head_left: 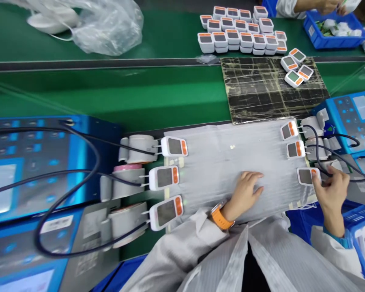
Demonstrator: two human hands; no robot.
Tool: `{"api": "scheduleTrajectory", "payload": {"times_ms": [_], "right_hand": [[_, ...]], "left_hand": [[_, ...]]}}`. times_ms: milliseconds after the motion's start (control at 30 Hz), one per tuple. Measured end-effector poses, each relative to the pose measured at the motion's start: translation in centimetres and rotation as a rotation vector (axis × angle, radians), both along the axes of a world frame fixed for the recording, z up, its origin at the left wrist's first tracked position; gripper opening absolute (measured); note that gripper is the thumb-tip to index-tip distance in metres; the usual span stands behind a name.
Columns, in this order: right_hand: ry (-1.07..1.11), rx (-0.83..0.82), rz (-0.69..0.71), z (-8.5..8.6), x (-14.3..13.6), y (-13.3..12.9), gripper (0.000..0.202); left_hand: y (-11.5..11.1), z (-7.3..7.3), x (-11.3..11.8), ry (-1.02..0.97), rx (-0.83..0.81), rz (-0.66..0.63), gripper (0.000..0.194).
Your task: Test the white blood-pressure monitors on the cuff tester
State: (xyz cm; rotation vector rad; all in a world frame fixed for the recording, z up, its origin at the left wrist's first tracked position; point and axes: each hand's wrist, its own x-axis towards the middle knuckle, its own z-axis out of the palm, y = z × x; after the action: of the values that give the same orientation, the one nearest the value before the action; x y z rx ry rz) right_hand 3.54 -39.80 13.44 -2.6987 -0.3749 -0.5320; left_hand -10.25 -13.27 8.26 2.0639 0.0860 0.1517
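My left hand [246,191] lies over the white-covered work surface [213,162], its thumb and fingers apart and nothing in it. At the lower right, my right hand [333,190] has its thumb on the orange-button end of a small white device with a grey screen [305,177]. The other fingers curl near a dark cable, partly hiding that end. Two similar devices, an upper one [289,129] and a lower one [295,149], lie above it, joined to white holders. On the left side, three more devices [166,213] point inward, with prongs at their outer ends.
Blue-framed instruments [33,170] with looping black cables [94,162] flank the surface. Behind it are a dark taped board [270,89] with several devices, rows of devices [231,37], clear plastic bags [112,28] and a blue bin [319,36]. Another person's hands [327,6] are at the top right.
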Motion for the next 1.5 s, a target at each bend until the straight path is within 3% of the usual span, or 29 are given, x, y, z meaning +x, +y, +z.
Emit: {"api": "scheduleTrajectory", "payload": {"times_ms": [100,267,400,533,633,733,833,967,1033,1133,1267,1400,1500], "right_hand": [[-0.113,0.033,0.030,0.8,-0.5,3.0,0.039],[0.106,0.113,0.411,0.7,-1.5,9.9,0.024],[0.402,0.013,0.837,-2.1,-2.6,16.8,0.030],[0.621,0.034,1.160,-5.3,-4.3,26.6,0.051],[0.768,0.244,1.189,-6.5,-5.6,34.1,0.069],[0.777,0.361,1.154,-7.7,-6.4,39.1,0.089],[0.734,0.345,1.145,-9.3,-6.5,40.8,0.084],[0.681,0.386,1.174,-10.7,-6.1,40.4,0.075],[0.666,0.406,1.187,-10.9,-6.0,40.1,0.073],[0.654,0.444,1.207,-10.8,-6.0,40.0,0.072],[0.655,0.492,1.215,-10.7,-6.0,40.1,0.071],[0.669,0.474,1.200,-10.6,-6.0,40.2,0.068],[0.665,0.472,1.173,-10.6,-6.0,40.2,0.063]], "left_hand": [[2.2,0.2,-2.0,-0.021,0.021,0.081,0.036],[4.0,0.3,-5.7,0.001,0.024,0.236,0.027],[4.4,1.7,-8.0,0.035,0.021,0.330,0.024],[5.3,3.4,-9.8,0.049,0.101,0.397,0.025],[7.0,4.5,-11.3,0.033,0.222,0.476,0.029],[9.8,5.6,-13.0,0.034,0.381,0.540,0.034],[13.6,7.0,-14.7,0.053,0.608,0.541,0.038],[19.8,8.7,-15.2,0.102,0.910,0.541,0.049],[22.9,8.6,-13.9,0.152,0.930,0.480,0.046],[26.5,7.5,-10.5,0.282,0.819,0.317,0.039],[27.8,5.5,-6.0,0.451,0.645,0.216,0.043],[27.0,4.3,-4.1,0.567,0.775,0.331,0.017],[26.9,3.9,-4.1,0.578,0.803,0.368,0.020]]}}
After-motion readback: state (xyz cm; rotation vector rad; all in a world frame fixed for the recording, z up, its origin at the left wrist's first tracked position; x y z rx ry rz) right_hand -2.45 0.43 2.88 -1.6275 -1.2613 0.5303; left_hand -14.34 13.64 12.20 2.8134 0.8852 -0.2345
